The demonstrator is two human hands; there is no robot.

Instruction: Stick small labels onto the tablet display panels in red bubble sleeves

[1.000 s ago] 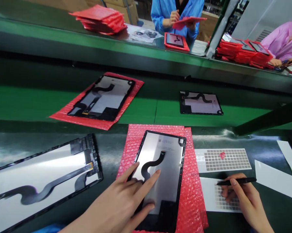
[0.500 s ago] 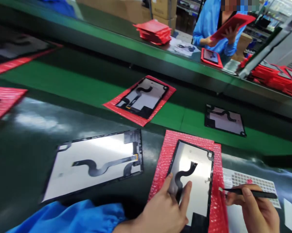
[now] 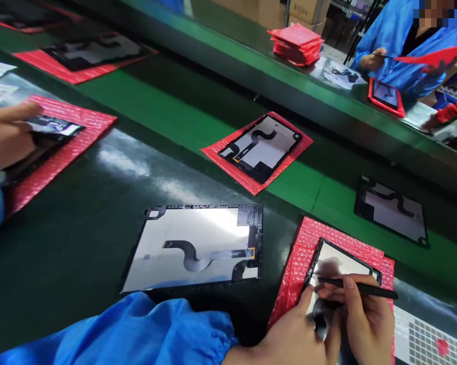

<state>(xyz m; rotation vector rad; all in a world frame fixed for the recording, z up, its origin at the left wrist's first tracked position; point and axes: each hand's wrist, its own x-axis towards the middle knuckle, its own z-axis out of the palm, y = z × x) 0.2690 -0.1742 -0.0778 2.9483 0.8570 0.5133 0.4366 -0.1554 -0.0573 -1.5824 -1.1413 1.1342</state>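
Observation:
My right hand (image 3: 368, 319) is closed around black tweezers (image 3: 376, 290), which point left over a tablet screen panel (image 3: 353, 258). The tips are above the panel's left part; whether they pinch anything is too small to tell. My left hand (image 3: 289, 337) lies on the panel's lower left, fingers apart, one fingertip at the left edge. Between the hands the panel's dark ribbon cable (image 3: 318, 309) is partly hidden. Red bubble wrap (image 3: 289, 279) lies under the panel. Left of my hands, a second screen panel (image 3: 213, 228) rests on the dark table, its curved ribbon cable showing.
A green conveyor belt (image 3: 327, 192) carries a panel on red wrap (image 3: 268, 144) and a bare panel (image 3: 393, 210). A sticker sheet (image 3: 433, 339) lies at right. Another person's hand (image 3: 7, 134) works at far left; a co-worker (image 3: 388, 40) across holds a red pouch.
My right hand brought the tweezers left, from beside the panel to over it. The view shifted left, so a person's hand shows at far left.

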